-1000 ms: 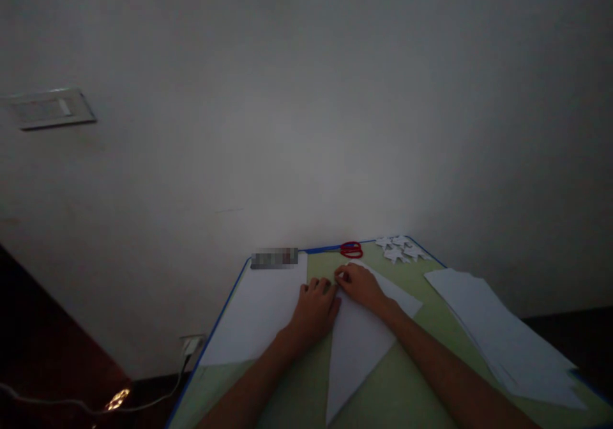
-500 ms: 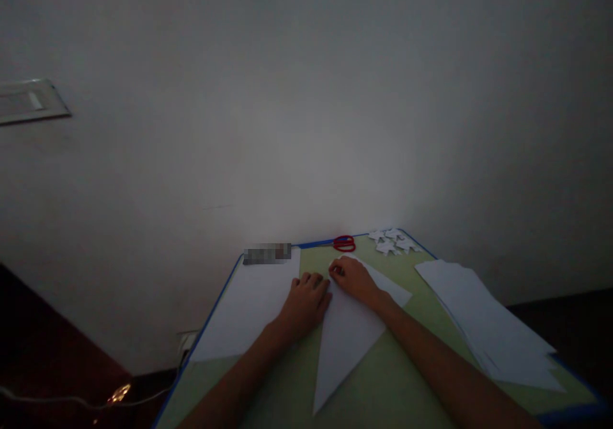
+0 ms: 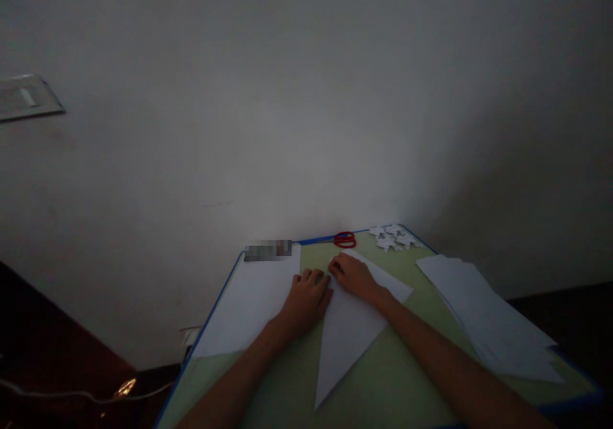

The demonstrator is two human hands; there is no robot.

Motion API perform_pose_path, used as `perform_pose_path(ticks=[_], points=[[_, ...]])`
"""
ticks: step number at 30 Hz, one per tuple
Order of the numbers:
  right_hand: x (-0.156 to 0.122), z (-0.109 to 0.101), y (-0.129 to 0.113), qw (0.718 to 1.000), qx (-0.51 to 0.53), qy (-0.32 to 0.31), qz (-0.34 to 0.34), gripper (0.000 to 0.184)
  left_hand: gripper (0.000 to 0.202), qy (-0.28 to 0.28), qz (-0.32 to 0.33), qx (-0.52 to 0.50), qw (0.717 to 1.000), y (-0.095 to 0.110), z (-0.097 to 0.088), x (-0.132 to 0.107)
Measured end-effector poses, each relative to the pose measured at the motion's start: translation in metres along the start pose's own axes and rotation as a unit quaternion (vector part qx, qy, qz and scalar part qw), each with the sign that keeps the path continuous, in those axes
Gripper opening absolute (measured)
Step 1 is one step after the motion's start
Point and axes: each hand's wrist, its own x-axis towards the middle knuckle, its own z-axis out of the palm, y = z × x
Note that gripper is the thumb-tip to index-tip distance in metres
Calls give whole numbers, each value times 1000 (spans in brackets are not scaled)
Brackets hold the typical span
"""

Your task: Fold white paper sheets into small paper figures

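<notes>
A white sheet of paper (image 3: 347, 333), folded into a large triangle, lies on the green tabletop with one sharp point toward me. My right hand (image 3: 354, 274) rests over its upper part, thumb and fingers pinched together at the top left edge. My left hand (image 3: 309, 298) lies palm down at the paper's left edge, its fingers slightly bent and apart, close to the right fingertips. Exactly how the paper sits under the fingers is hidden.
A flat white sheet (image 3: 239, 317) lies left, with a blurred dark object (image 3: 267, 251) at its top. Red-handled scissors (image 3: 345, 240) lie at the back edge. Several small folded paper shapes (image 3: 393, 237) sit back right. A paper stack (image 3: 483, 314) lies right. The wall (image 3: 306, 110) rises behind.
Both hands stay nearly where they were on the folded paper. The whole view has shifted slightly; nothing has visibly been taken or let go.
</notes>
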Motion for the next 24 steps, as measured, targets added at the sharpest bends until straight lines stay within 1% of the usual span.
perform_pose_path(ticks=[9,14,20,24], points=[[4,2,-4,999,-25,3,30,25,35,-2,3,10,1000,1,-1,0],[9,5,-3,998,-34,18,45,28,35,-3,-1,12,1000,1,-2,0],[13,7,1,998,-28,34,36,28,33,-6,4,18,1000,2,-4,0],[14,11,4,998,-25,42,42,27,33,-13,0,22,1000,3,-4,0]])
